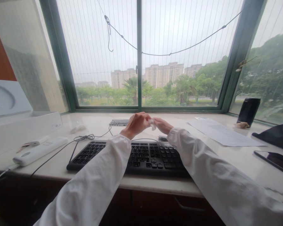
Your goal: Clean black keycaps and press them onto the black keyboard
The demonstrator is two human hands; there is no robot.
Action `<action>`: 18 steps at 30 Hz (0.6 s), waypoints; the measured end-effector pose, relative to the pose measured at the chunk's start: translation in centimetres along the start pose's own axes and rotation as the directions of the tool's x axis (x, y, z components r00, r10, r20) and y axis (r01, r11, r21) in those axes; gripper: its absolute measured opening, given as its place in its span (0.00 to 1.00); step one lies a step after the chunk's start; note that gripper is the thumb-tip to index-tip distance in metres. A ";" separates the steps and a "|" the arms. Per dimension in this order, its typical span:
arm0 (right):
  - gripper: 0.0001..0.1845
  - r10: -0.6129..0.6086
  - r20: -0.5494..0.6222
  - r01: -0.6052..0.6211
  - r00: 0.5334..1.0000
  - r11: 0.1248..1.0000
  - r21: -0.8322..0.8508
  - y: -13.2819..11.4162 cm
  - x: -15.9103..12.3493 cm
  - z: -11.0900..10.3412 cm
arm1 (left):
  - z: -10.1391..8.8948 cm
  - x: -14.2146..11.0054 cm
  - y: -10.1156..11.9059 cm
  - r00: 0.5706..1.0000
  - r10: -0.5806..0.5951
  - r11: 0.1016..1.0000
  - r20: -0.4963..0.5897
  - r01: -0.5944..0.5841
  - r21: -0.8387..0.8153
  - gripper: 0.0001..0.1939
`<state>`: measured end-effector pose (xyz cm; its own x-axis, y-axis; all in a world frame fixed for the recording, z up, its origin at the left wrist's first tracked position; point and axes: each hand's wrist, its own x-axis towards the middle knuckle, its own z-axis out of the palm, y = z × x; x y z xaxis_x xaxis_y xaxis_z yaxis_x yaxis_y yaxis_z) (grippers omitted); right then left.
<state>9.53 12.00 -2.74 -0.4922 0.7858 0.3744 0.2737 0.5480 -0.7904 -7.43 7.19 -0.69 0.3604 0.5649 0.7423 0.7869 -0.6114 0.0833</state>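
My left hand [137, 124] and my right hand [163, 125] meet above the far edge of a black keyboard [141, 157]. Pinched between their fingertips is a small white wad [152, 124], soft-looking; whether it is tissue or cotton I cannot tell. Both hands are closed on it, though some fingertips are hidden. White sleeves cover parts of the keyboard below. Behind my left hand lies a second, flat, grey keyboard [118, 122], partly hidden. Close to my right wrist, a small dark and silvery thing [162, 138] rests behind the black keyboard.
A bundled black cable [85, 137] runs left of the keyboard. A white power strip [43, 150] and a white box [25, 128] are at the left. To the right are paper sheets [224, 131], a black can [249, 111] and a phone [275, 160]. A window stands behind the table.
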 end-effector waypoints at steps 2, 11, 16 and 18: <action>0.27 -0.016 0.009 0.015 1.000 1.000 0.019 0.3 0.2 0.3 | -0.1 -0.1 0.2 1.000 -0.023 0.999 0.006 0.022 0.031 0.08; 0.35 0.032 -0.062 -0.043 0.998 0.980 -0.193 -0.4 -0.8 -0.8 | -0.3 0.0 0.2 0.999 0.001 0.999 0.046 -0.004 0.050 0.06; 0.34 0.061 -0.076 -0.080 0.995 0.957 -0.279 -1.6 -1.5 -1.1 | -0.4 -0.1 0.2 0.999 0.006 0.997 0.044 -0.009 0.075 0.04; 0.35 0.069 -0.068 -0.086 0.995 0.953 -0.291 -1.9 -1.6 -1.0 | -0.5 -0.1 0.3 0.999 0.010 0.997 0.044 -0.013 0.078 0.03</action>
<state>10.67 9.99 -1.33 -0.4145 0.8395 0.3513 0.5433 0.5379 -0.6446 -7.47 6.72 -0.44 0.3899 0.5830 0.7128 0.8189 -0.5735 0.0211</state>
